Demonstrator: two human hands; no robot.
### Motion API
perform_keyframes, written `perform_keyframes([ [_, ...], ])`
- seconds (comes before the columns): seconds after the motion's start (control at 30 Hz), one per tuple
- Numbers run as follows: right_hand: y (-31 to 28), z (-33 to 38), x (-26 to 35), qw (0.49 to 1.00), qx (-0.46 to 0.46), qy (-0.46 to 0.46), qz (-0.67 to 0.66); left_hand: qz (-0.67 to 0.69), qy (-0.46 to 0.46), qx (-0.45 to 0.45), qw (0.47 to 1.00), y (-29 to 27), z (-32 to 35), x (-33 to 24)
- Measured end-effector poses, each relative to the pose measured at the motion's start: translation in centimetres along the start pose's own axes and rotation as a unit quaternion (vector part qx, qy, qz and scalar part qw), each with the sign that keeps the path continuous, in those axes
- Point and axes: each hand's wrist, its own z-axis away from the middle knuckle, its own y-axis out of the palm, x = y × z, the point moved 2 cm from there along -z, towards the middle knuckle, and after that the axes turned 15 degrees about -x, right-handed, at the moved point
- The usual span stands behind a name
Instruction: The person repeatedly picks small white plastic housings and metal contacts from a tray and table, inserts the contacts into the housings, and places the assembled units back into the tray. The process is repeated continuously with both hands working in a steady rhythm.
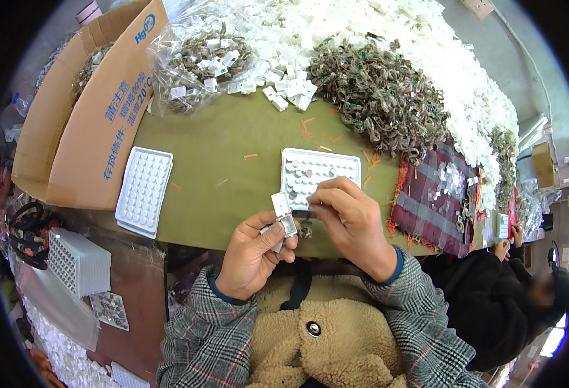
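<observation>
My left hand (251,253) grips a small white plastic battery case (282,205) between thumb and fingers, its lid standing up and its hollow inside showing. Close beside it, my right hand (354,226) has thumb and forefinger pinched together; whatever they hold is too small or hidden to make out. A small tangle of thin wire (305,229) hangs between the two hands. Just beyond them lies a white tray (348,161) with round pockets, a few of which carry silvery button cells (295,169).
A second white pocketed tray (144,191) lies left, beside a large cardboard box (93,123). Far back are a heap of white cases (388,26), a pile of coiled wires (381,94) and a clear bag (197,71). A plaid cloth (430,200) and another person (491,304) are right.
</observation>
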Motion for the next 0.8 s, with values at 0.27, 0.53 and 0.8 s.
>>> perform_keyframes([
  [0.27, -1.0, 3.9, 3.4, 0.997, -0.025, -0.055, -0.042, -0.04, 0.028, -0.003, 0.999, 1.2, 1.8, 1.9],
  [0.53, -2.2, 4.4, 3.9, 0.991, -0.087, -0.028, -0.1, -0.031, 0.015, -0.006, 0.999, 1.9, 3.0, 2.6],
  [0.8, -0.7, 3.9, 3.2, 0.99, -0.071, -0.111, -0.056, -0.065, 0.016, 0.004, 0.998, 0.8, 2.6, 1.8],
])
